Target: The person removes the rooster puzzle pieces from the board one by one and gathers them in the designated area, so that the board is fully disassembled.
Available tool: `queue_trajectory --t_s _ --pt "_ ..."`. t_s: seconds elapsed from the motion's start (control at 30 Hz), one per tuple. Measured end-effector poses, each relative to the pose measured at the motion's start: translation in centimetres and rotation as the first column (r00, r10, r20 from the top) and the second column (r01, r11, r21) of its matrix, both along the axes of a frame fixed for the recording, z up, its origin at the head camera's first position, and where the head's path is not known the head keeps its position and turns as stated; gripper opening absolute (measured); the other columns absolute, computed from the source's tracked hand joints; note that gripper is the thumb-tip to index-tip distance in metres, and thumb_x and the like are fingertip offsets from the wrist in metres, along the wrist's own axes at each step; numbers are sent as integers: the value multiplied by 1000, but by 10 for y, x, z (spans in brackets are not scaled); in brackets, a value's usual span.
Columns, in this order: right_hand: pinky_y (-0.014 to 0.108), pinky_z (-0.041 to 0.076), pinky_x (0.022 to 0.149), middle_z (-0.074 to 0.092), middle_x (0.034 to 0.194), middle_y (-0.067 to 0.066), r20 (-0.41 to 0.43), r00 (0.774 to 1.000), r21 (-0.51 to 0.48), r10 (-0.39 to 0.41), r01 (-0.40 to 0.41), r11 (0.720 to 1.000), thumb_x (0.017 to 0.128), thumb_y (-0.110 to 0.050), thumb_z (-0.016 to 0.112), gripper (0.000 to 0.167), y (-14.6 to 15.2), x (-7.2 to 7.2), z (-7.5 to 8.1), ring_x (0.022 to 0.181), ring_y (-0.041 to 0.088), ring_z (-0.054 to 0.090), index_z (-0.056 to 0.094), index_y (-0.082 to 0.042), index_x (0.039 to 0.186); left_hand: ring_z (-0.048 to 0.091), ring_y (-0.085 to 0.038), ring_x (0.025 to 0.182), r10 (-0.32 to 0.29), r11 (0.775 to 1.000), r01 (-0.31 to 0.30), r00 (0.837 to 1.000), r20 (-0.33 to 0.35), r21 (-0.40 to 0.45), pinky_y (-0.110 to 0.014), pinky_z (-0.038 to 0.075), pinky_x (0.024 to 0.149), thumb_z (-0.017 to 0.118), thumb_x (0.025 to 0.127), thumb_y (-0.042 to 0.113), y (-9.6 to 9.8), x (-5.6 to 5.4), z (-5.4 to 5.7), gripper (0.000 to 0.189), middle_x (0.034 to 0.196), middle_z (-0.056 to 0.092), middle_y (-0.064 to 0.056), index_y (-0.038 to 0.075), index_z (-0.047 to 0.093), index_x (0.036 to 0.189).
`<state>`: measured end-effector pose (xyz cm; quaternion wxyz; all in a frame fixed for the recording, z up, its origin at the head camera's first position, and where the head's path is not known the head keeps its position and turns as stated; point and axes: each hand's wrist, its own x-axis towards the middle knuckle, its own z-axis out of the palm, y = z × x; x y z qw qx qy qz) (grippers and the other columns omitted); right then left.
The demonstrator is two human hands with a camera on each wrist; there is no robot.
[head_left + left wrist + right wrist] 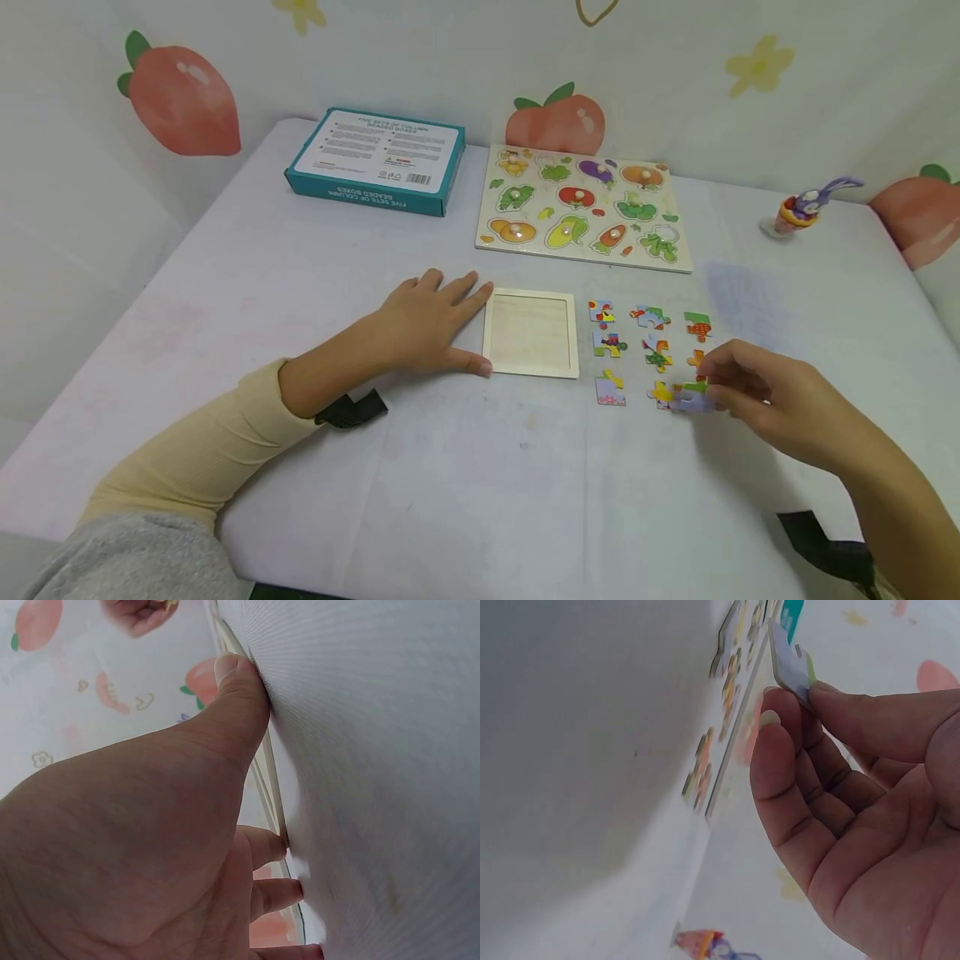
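Observation:
A shallow square wooden puzzle tray (531, 335) lies on the table with nothing in its recess. My left hand (429, 327) rests with spread fingers at its left side, thumb near the lower corner and forefinger near the upper one. My right hand (782, 402) pinches a lilac and green jigsaw piece (787, 666) between thumb and fingertips, raised off the table. In the head view that piece overlaps a yellow jigsaw piece (661, 393). Several more colourful jigsaw pieces (657, 353) lie spaced in rows between the tray and my right hand.
Behind the tray lies a vegetable peg puzzle board (546, 197). A teal and white box (375, 160) stands at the back left. At the back right is a small purple-eared figurine (799, 213). A fruit-patterned cloth (660, 92) hangs along the table's far edge.

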<state>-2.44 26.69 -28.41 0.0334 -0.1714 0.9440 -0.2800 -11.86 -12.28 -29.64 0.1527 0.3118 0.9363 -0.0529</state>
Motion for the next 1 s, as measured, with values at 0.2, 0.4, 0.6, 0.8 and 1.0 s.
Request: queue_trajectory --t_s 0.2,0.4,0.6,0.8,1.0 --pt "21 52 59 64 91 6 101 992 23 -76 74 997 85 9 73 24 14 0 -3 71 8 59 64 -6 103 30 -42 140 -2 1000 2 1000 -1 -1 -58 36 107 47 81 85 0 -1 0 111 166 17 -11 18 14 163" --pt "25 53 59 62 94 8 217 971 28 -101 97 995 89 5 70 19 23 -3 -8 68 12 61 64 -3 105 29 -42 140 2 1000 -2 1000 3 -5 -58 36 107 47 81 86 0 -1 0 111 166 17 -10 18 13 163" --pt "24 52 60 61 94 9 253 960 41 -124 118 992 91 3 69 16 26 -6 -11 69 13 61 65 -3 105 29 -42 140 2 1000 -2 1000 4 -6 -57 36 108 47 81 86 0 -1 -1 111 166 16 -10 18 13 163" --pt "23 51 61 62 96 9 252 957 59 -142 132 990 91 1 70 18 26 -7 -12 70 13 61 66 -4 107 29 -42 140 3 1000 -3 1000 7 -6 -57 35 108 47 81 86 0 -2 -1 112 166 16 -10 18 13 163" --pt "24 49 61 63 96 6 220 962 126 -164 138 982 90 -3 71 18 27 -8 -13 73 15 60 67 -5 108 28 -42 140 5 1000 -5 1000 8 -2 -57 35 108 47 81 86 -1 -1 -2 111 166 16 -10 18 13 163"
